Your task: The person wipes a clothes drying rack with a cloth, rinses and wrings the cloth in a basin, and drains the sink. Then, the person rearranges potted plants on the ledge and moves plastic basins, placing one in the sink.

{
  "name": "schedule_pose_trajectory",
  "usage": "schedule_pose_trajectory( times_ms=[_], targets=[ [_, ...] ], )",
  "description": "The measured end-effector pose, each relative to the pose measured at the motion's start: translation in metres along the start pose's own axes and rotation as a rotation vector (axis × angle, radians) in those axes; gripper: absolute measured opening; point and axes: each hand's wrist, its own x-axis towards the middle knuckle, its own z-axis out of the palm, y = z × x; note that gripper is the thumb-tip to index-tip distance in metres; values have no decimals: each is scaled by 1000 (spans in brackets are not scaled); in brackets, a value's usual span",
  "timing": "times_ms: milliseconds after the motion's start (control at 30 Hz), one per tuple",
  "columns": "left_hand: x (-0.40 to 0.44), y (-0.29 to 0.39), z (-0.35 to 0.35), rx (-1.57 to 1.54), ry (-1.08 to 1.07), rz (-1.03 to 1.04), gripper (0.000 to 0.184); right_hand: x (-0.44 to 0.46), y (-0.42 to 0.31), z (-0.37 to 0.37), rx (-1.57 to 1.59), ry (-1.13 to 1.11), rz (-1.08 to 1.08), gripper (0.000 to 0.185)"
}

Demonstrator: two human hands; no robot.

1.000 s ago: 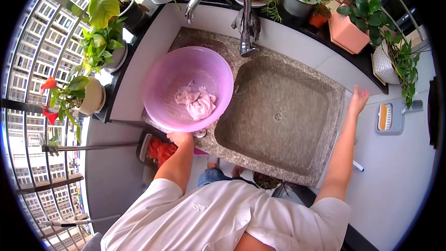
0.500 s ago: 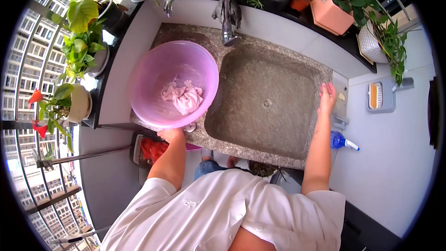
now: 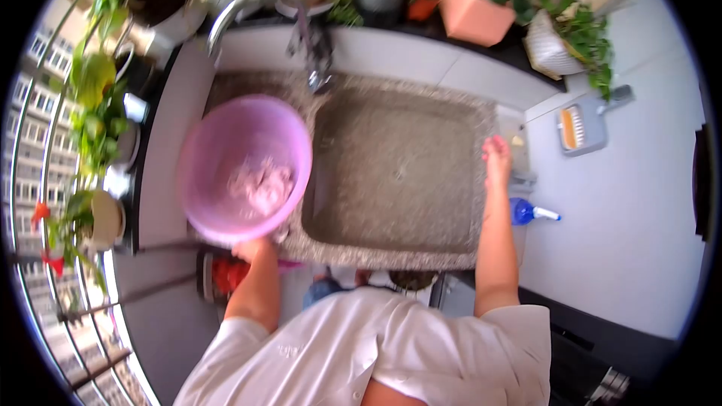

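A purple basin [image 3: 197, 173] rests on the stone counter [image 3: 361, 256] left of the sink, with a wet pink cloth [image 3: 265, 186] bunched inside. My left hand [image 3: 252, 248] is at the basin's near side, by the counter's front edge. Its fingers are mostly hidden, so its grip does not show. Over the right rim of the stone sink [image 3: 398, 180], my right hand [image 3: 496, 158] has its fingers loosely extended and holds nothing. A chrome faucet [image 3: 319, 79] stands behind the sink.
Potted plants line the black ledge behind and left, including a pink square pot [image 3: 477, 15]. A brush in a grey holder [image 3: 583, 128] is on the right wall. A blue spray bottle [image 3: 530, 212] is right of my right forearm. Metal railings stand left.
The camera view has shifted, so the sink and basin appear further left, and the picture is blurrier. Both hands keep about the same places relative to the basin and sink.
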Motion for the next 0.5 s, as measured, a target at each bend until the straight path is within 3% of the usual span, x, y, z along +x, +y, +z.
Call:
schedule_pose_trajectory(
  times_ms=[33, 167, 267, 333, 400, 433, 500],
  targets=[
    [-7, 5, -8, 24, -28, 15, 100, 0, -6, 3, 4, 26, 4, 49],
    [4, -5, 9, -132, 76, -36, 72, 10, -56, 13, 196, 172, -238, 45],
    [-9, 4, -2, -175, 102, -59, 68, 35, -104, 19, 236, 279, -358, 50],
    [-4, 0, 4, -163, 137, -52, 65, 40, -143, 33, 76, 281, -422, 71],
    [8, -5, 15, -193, 145, -68, 63, 51, -164, 69, -158, 354, -628, 102],
    [4, -2, 15, -136, 185, -43, 62, 38, -201, 100, -208, 312, -763, 128],
    [27, -10, 34, -186, 204, -123, 61, 47, -221, 131, -230, 368, -729, 141]
  ],
)
